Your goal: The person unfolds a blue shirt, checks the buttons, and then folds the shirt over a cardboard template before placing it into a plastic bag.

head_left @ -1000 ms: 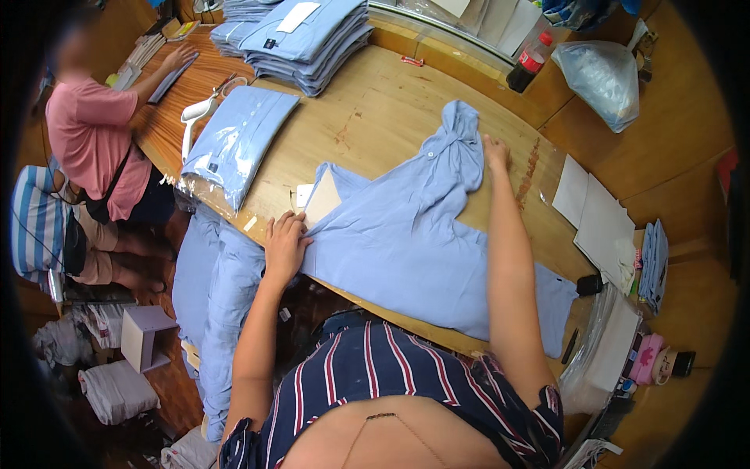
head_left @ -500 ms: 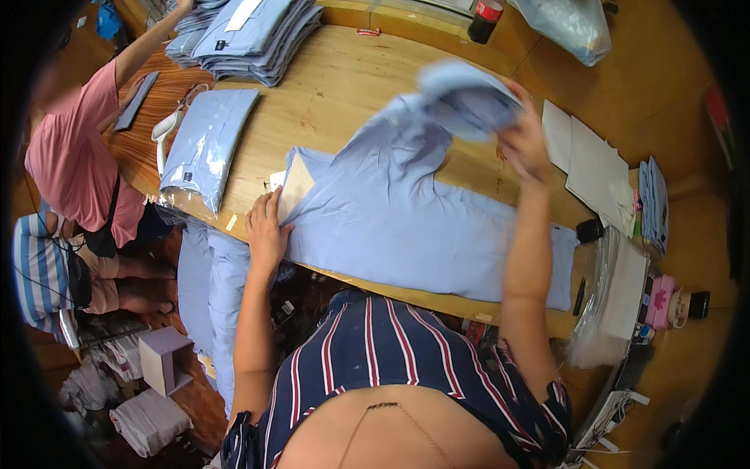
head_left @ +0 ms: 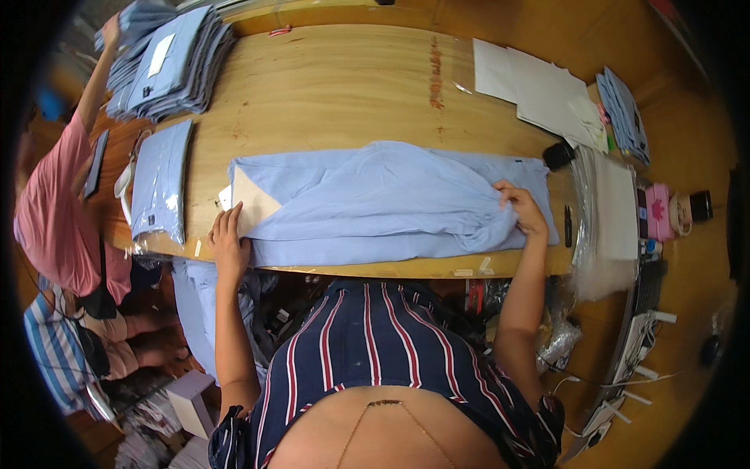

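A light blue shirt (head_left: pixel 375 199) lies along the near edge of the wooden table, its long sides folded in. A beige card (head_left: pixel 256 200) shows through a triangular gap at its left end, with a small white tag (head_left: pixel 225 197) beside it. My left hand (head_left: pixel 229 238) rests at that end, fingers stretched out along the edge of the card and shirt. At the right end, my right hand (head_left: pixel 522 209) pinches a bunched part of the shirt's sleeve. The sleeve lies loosely across the top of the shirt, still rumpled near my right hand.
Stacked blue shirts (head_left: pixel 168 66) and a bagged shirt (head_left: pixel 160 184) occupy the table's left. White sheets (head_left: pixel 539 90), a black object (head_left: pixel 558 155), a black pen (head_left: pixel 568 227) and clear plastic bags (head_left: pixel 605 227) lie right. A person in pink (head_left: pixel 58 211) stands left.
My right hand has come down from above the table toward the right end, laying the raised sleeve across the shirt. My left hand stays at the left end. The view has shifted.
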A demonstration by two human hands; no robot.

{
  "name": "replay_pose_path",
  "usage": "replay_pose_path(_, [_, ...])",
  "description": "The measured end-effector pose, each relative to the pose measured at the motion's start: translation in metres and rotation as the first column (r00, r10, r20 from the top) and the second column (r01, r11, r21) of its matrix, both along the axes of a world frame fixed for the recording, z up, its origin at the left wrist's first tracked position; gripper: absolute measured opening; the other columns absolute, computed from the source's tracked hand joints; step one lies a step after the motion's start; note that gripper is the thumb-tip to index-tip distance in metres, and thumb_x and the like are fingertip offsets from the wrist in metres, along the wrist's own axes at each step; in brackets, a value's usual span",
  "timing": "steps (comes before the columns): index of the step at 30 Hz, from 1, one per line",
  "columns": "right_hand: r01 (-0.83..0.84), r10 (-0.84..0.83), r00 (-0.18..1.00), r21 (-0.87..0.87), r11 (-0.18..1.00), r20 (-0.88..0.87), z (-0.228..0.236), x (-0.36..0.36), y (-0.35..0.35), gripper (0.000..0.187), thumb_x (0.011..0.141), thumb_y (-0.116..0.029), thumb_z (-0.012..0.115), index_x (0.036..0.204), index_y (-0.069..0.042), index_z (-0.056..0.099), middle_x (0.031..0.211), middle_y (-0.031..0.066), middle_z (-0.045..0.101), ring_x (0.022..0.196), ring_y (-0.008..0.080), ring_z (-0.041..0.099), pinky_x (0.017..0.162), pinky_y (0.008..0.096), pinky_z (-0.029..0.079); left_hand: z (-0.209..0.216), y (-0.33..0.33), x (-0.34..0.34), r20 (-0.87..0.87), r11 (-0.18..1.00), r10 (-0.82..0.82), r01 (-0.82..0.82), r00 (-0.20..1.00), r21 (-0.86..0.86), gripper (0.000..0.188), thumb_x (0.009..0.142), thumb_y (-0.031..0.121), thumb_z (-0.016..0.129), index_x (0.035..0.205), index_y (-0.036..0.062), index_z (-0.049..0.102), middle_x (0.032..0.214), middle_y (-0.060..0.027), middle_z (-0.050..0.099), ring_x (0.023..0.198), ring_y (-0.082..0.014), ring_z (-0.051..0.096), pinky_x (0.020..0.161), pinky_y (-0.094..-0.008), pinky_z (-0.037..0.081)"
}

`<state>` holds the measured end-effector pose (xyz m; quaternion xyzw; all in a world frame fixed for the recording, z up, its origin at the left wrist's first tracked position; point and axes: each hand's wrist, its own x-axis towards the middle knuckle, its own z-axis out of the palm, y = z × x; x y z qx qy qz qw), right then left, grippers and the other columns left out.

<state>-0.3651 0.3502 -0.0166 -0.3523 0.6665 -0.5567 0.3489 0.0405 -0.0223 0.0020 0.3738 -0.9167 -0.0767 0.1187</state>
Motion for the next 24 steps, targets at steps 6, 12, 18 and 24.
replay_pose_path(6, [0.267, -0.268, 0.962, 0.324, 0.907, -0.044, 0.027, 0.036, 0.010, 0.046, 0.074, 0.003, 0.053, 0.117, -0.010, 0.045, 0.083, 0.0018, 0.054, 0.074, 0.0092, 0.049, 0.067, 0.0177, 0.037, -0.006, 0.006, 0.003, -0.015, 0.993, -0.047, 0.045, 0.999, -0.106, 0.068, 0.057, -0.008, 0.049, 0.120, 0.0164, 0.043, 0.115, -0.0056, 0.046, 0.113, -0.0231, 0.039, 0.091, -0.0405, 0.026])
replay_pose_path(12, [0.268, -0.269, 0.963, 0.078, 0.960, -0.002, 0.052, 0.053, 0.021, 0.058, 0.066, 0.011, 0.058, 0.117, -0.011, 0.045, 0.074, -0.0011, 0.045, 0.068, 0.0079, 0.039, 0.064, 0.0180, 0.034, -0.014, 0.010, 0.005, 0.076, 0.980, -0.102, 0.113, 0.992, -0.163, 0.062, 0.062, -0.008, 0.046, 0.119, 0.0150, 0.044, 0.115, -0.0057, 0.046, 0.115, -0.0232, 0.037, 0.093, -0.0403, 0.025])
replay_pose_path(18, [0.540, -0.312, 0.755, 0.277, 0.795, -0.577, -0.001, 0.021, 0.039, 0.056, 0.074, -0.004, 0.058, 0.125, -0.017, 0.038, 0.099, 0.0072, 0.051, 0.091, 0.0184, 0.047, 0.078, 0.0297, 0.037, 0.016, 0.047, -0.020, 0.336, 0.981, -0.084, 0.137, 0.938, -0.136, 0.058, 0.069, -0.004, 0.045, 0.124, 0.0153, 0.041, 0.126, -0.0076, 0.038, 0.126, -0.0249, 0.024, 0.101, -0.0478, 0.013])
replay_pose_path(24, [0.898, -0.117, 0.318, 0.259, 0.356, -0.941, -0.018, 0.046, 0.027, 0.050, 0.081, -0.036, 0.052, 0.127, -0.024, 0.037, 0.134, 0.0062, 0.029, 0.121, 0.0289, 0.028, 0.092, 0.0561, 0.022, -0.012, 0.074, -0.087, 0.034, 0.961, -0.275, 0.275, 0.961, 0.000, 0.050, 0.080, 0.029, 0.049, 0.128, 0.0263, 0.036, 0.138, -0.0031, 0.025, 0.129, -0.0234, 0.017, 0.101, -0.0535, 0.008])
